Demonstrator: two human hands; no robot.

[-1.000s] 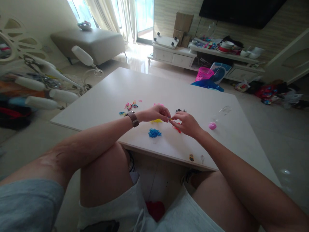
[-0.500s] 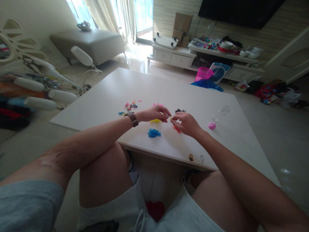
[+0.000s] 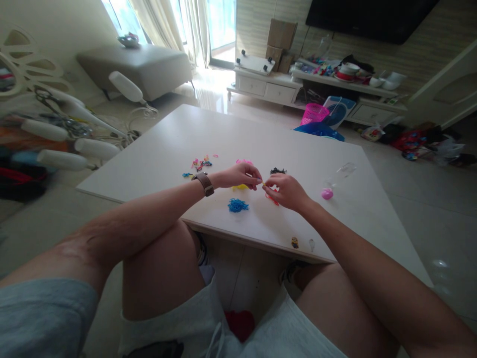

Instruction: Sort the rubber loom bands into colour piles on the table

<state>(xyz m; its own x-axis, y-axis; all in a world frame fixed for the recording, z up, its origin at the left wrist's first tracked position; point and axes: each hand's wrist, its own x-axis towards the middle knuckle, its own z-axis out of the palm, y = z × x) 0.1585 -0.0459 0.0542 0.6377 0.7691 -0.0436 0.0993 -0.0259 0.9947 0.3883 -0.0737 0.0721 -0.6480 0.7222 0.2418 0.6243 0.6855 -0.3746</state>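
Note:
Over the table's middle my left hand [image 3: 248,175], with a brown watch at its wrist, has its fingers pinched together. My right hand [image 3: 285,190] pinches close beside it, fingertips almost meeting. A small yellow rubber band [image 3: 264,184] stretches between the two; its ends are hidden by the fingers. Around the hands lie piles of little rubber bands: a blue pile [image 3: 237,205] in front, a yellow pile [image 3: 241,187] partly under my left hand, a pink pile [image 3: 244,162] behind it. A red-orange pile [image 3: 272,199] shows beneath my right hand, a black pile [image 3: 278,170] just beyond.
Mixed coloured bands [image 3: 203,163] lie left on the white table [image 3: 167,144]. To the right are a pink lump [image 3: 327,194] and a clear plastic container [image 3: 346,170]. A minion figure [image 3: 294,242] and a small clear piece [image 3: 312,244] sit near the front edge.
My fingertips have shifted very slightly, and the bit of blue seen at my left fingertips is less clear. The piles have stayed put.

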